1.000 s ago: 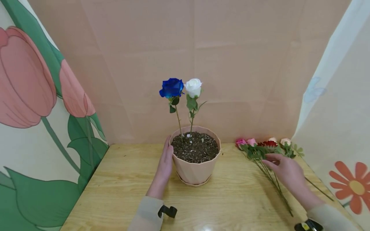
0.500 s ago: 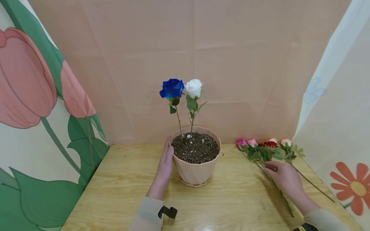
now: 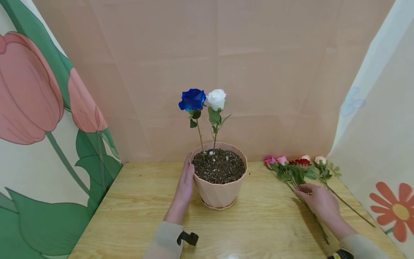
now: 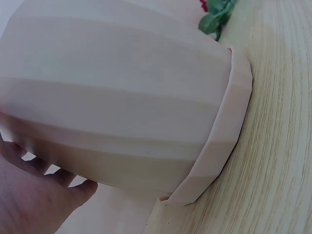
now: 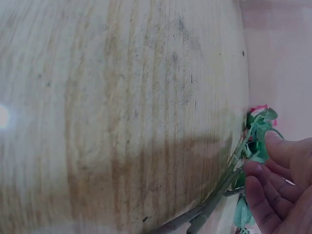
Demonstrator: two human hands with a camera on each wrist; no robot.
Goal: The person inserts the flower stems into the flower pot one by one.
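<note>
A pink faceted flowerpot (image 3: 218,194) filled with dark soil stands on its saucer in the head view. Upright in the soil are a blue rose (image 3: 192,99) and a white rose (image 3: 216,99). My left hand (image 3: 185,181) rests against the pot's left side, its fingers lying along the wall; the left wrist view shows this hand (image 4: 36,195) close up. At the right, my right hand (image 3: 320,201) is at the stems (image 3: 310,208) of several lying flowers. In the right wrist view its thumb and curled fingers (image 5: 261,190) bracket a stem; I cannot tell whether they pinch it.
Pink, dark red (image 3: 300,162) and pale flower heads lie by the table's back edge. One pale rose (image 3: 320,160) lies apart, its stem slanting right. A pink cloth backdrop (image 3: 155,79) rises behind the wooden table (image 3: 136,205); printed flower panels flank both sides.
My right hand has come down and slightly toward me, from the leaves to the stems just below them. My left hand and the pot have stayed in place.
</note>
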